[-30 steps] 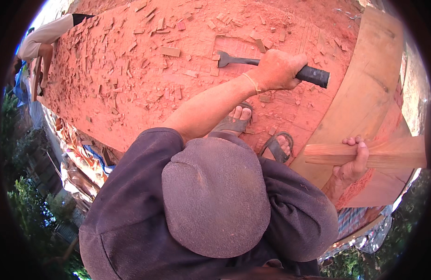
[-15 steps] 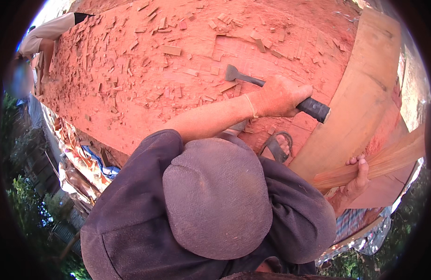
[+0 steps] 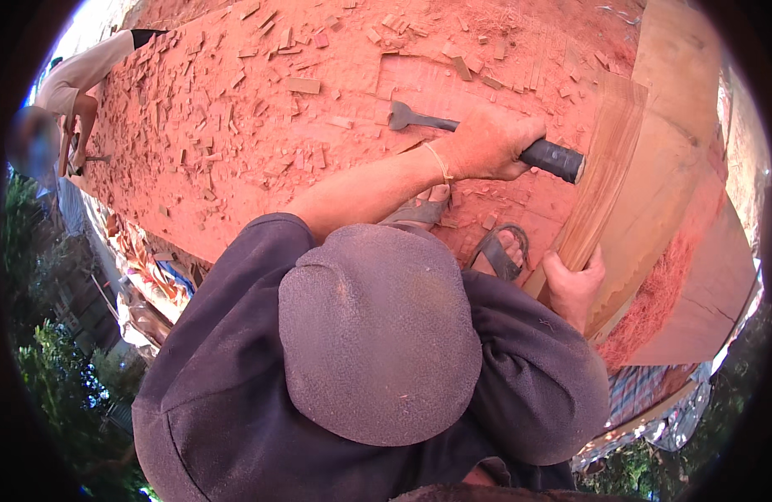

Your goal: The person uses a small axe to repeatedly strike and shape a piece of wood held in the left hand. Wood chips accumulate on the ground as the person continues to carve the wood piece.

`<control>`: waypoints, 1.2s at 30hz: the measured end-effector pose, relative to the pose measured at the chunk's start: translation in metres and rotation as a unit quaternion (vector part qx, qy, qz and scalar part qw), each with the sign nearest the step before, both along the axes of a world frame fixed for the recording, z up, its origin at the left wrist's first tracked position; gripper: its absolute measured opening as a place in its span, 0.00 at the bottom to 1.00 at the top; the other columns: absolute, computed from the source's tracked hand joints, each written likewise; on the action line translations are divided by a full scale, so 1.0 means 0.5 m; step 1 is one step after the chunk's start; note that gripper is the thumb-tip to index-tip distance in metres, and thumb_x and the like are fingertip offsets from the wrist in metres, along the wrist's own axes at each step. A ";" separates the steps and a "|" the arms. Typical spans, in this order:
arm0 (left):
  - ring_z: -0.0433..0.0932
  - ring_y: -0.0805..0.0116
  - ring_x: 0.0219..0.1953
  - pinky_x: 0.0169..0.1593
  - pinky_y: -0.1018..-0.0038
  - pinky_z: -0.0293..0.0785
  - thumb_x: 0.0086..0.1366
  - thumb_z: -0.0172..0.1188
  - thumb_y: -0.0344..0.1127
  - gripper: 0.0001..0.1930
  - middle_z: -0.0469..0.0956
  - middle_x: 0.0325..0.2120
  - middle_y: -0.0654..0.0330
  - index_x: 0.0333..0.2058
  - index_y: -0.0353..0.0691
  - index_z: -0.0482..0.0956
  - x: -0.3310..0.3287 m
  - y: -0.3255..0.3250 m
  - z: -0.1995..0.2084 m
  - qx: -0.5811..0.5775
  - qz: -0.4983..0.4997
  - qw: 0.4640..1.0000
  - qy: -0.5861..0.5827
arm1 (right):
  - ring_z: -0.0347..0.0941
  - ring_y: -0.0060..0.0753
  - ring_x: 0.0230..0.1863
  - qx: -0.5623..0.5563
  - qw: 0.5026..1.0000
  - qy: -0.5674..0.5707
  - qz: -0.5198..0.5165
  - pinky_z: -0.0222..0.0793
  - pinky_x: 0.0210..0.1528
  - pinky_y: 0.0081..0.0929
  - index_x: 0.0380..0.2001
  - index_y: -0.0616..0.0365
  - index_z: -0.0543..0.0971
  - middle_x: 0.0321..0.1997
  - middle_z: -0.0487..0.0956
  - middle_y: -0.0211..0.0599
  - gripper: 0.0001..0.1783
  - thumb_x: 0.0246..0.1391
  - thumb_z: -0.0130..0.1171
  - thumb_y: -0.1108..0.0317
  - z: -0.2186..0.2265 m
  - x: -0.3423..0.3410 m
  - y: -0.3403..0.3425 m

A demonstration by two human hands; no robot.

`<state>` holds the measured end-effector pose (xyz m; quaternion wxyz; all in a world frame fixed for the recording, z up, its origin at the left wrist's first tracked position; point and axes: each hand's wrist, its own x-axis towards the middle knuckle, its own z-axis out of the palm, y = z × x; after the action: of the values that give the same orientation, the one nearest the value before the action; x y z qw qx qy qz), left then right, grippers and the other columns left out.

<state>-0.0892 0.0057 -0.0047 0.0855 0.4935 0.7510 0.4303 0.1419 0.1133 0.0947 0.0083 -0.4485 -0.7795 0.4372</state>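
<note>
My left hand [image 3: 493, 144] is closed round a chisel [image 3: 555, 160]. Its flared metal blade points to the left, and the black wrapped handle sticks out to the right of my fist. Lower right, my right hand [image 3: 574, 283] grips the near end of a long brown piece of wood [image 3: 602, 167], with the thumb along its side. That piece stretches away from me and overlaps a wide pale board [image 3: 679, 109]. The chisel's handle end is close to the piece's left edge. Fingers on the far side of the wood are hidden.
Small wood chips [image 3: 303, 85] lie scattered over the reddish surface [image 3: 260, 188]. My sandalled foot [image 3: 503, 255] rests near the boards. Another person [image 3: 84, 75] works at the upper left. Red fibrous shavings [image 3: 654, 293] and a flat panel [image 3: 708, 293] lie at the right.
My right hand has brought the piece of wood up and left, turning it from slanting rightward to pointing away from me. My left hand with the chisel has shifted slightly left and up.
</note>
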 end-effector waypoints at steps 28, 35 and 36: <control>0.81 0.50 0.24 0.26 0.55 0.73 0.53 0.69 0.38 0.12 0.76 0.19 0.55 0.31 0.46 0.74 0.012 -0.022 -0.022 -0.045 -0.044 0.998 0.027 | 0.77 0.34 0.35 -0.144 0.965 0.132 -0.174 0.75 0.41 0.31 0.42 0.65 0.78 0.35 0.79 0.38 0.17 0.49 0.67 0.72 -0.040 0.020 -0.011; 0.80 0.49 0.25 0.27 0.56 0.73 0.54 0.68 0.38 0.12 0.76 0.20 0.55 0.31 0.44 0.74 0.016 -0.020 -0.044 -0.061 -0.024 0.998 0.023 | 0.76 0.27 0.31 -0.204 0.896 0.284 -0.275 0.74 0.35 0.29 0.40 0.66 0.79 0.30 0.79 0.36 0.12 0.51 0.64 0.77 0.025 0.023 0.031; 0.80 0.49 0.25 0.27 0.56 0.73 0.54 0.68 0.38 0.12 0.76 0.20 0.55 0.31 0.44 0.74 0.013 -0.022 -0.046 -0.041 -0.016 0.999 0.028 | 0.76 0.28 0.31 -0.184 0.840 0.388 -0.332 0.74 0.36 0.29 0.40 0.66 0.79 0.29 0.79 0.37 0.11 0.52 0.63 0.78 0.026 0.008 0.027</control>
<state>-0.0828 -0.0053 -0.0277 0.0911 0.5132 0.7623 0.3837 0.1461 0.1266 0.1077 0.3719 -0.4674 -0.4225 0.6817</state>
